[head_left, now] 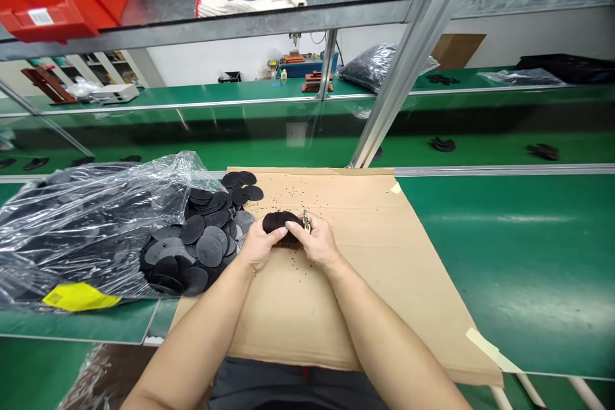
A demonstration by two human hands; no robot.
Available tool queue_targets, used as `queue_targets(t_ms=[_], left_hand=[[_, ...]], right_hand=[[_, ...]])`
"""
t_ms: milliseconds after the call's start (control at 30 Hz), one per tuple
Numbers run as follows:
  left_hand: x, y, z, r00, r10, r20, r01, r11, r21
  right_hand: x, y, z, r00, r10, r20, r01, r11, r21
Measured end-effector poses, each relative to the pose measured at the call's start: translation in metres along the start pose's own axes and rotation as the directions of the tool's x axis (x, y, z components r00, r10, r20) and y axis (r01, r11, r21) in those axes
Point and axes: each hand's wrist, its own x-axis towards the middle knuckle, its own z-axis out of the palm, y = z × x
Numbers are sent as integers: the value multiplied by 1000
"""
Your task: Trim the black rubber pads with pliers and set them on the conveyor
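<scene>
Head view, bench inventory. Item one: the left hand (257, 245) is curled around the left end of a dark bundle (281, 225), its fingers pressing in and not spread. Item two: the right hand (317, 242) is closing on the bundle's right end, with its fingertips appearing to pinch a small metal piece (306, 221); the exact grip is too small to tell. The bundle is sitting between both hands, just above a cardboard sheet (346, 307), near the sheet's far-left middle. Its layers may be stacked black discs, but the hands are hiding too much to be sure.

Item three: loose black discs (202, 243) are lying in an overlapping pile to the left, spilling from a clear plastic bag (81, 224) with a yellow label (79, 296). Item four: dark crumbs (293, 192) are scattering across the cardboard around the hands. Item five: the green tabletop (500, 256) is carrying the cardboard and extending to the right.

Risk note: a loosening of either hand could let the bundle slip apart and fall among the pile. The small metal piece could also drop and become hard to spot among the crumbs. Loose discs could slide off the pile's near edge if an elbow or the bag knocks them.
</scene>
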Motion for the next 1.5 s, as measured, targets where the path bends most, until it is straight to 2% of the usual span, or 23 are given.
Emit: queue_targets(t_ms=[100,167,267,367,533,633,833,967,1100,1200,1367,1433,1500], left_hand=[[1,1,1,1000,-16,-22,15,999,-35],[2,3,0,997,-71,-42,68,995,-72],[6,5,-4,976,-204,-71,192,970,-146],[8,7,-9,960,-267,-87,243,945,-217],[5,4,-11,954,-299,-2,290,927,-238],[3,2,-9,955,-296,19,292,928,-233],[1,1,-4,955,-296,21,294,931,-216],[1,1,-4,943,-331,39,327,896,-299],[-1,-1,-4,948,-316,43,314,900,-301],[-1,-2,-4,950,-309,45,308,904,-297],[2,-1,-3,962,-270,-43,239,908,-343],[4,1,-1,967,-230,-111,184,930,-319],[9,3,2,962,-184,-200,127,956,-265]], right_hand=[[-1,-2,2,999,-6,-39,5,1000,-30],[-3,-5,5,998,-27,-62,25,999,-33],[-7,-10,8,994,-109,-23,110,992,68],[-10,-12,9,977,-211,9,209,973,93],[-9,-12,9,912,-409,-5,408,911,-57],[-8,-12,7,871,-491,4,487,863,-130],[-6,-12,6,832,-555,10,539,804,-252],[-5,-11,7,817,-574,49,564,780,-270],[-4,-9,6,788,-614,48,601,750,-277],[-4,-9,6,798,-602,34,586,762,-275],[-6,-9,10,869,-494,-20,489,865,-117],[-5,-6,10,911,-399,-107,400,916,-12],[-1,1,8,936,-250,-250,279,956,88]])
